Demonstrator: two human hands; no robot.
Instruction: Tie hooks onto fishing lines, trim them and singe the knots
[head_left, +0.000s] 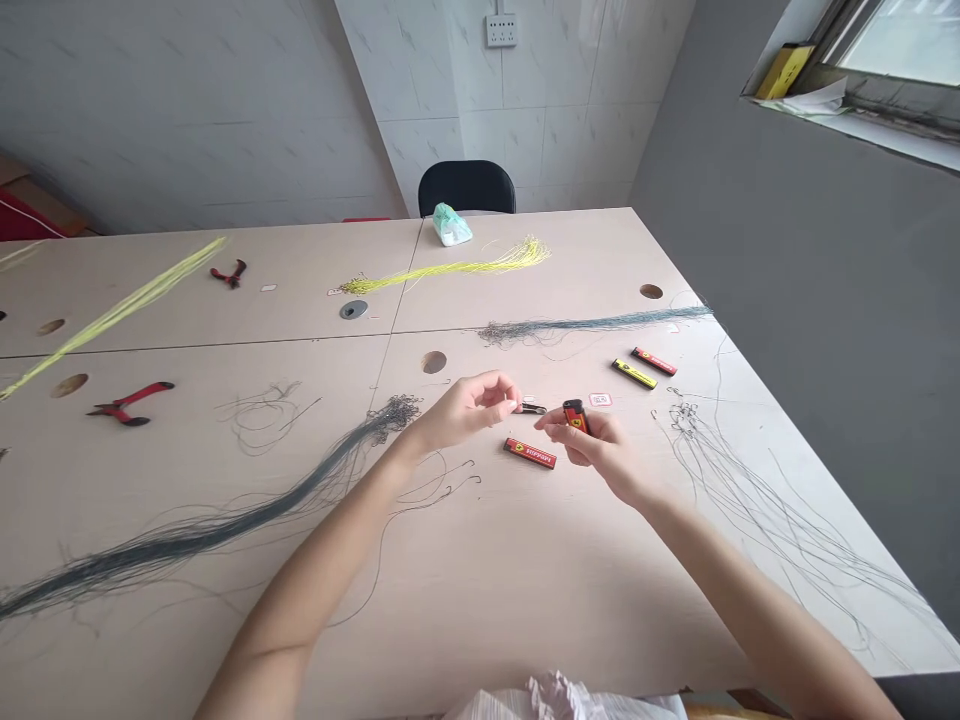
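My right hand point(600, 445) is closed around a red and black lighter point(576, 416), which stands upright in the fingers. To its left, my left hand point(480, 408) is pinched at the fingertips; whatever is between them is too fine to make out. A small dark metal tool point(534, 409) lies between the two hands, and just below it is a red lighter point(529, 453) on the table. Beside my left wrist is the hooked end of a thick bundle of dark lines point(300, 490). Several loose lines with hooks point(450, 488) lie under my left forearm.
A yellow lighter point(634, 374) and another red lighter point(654, 361) lie right of centre. Thin hooked lines point(750, 500) spread along the right edge. Farther back are a grey line bundle point(600, 322), a yellow bundle point(450, 268) and a plastic bag point(451, 226). Red-handled pliers point(131, 405) lie left.
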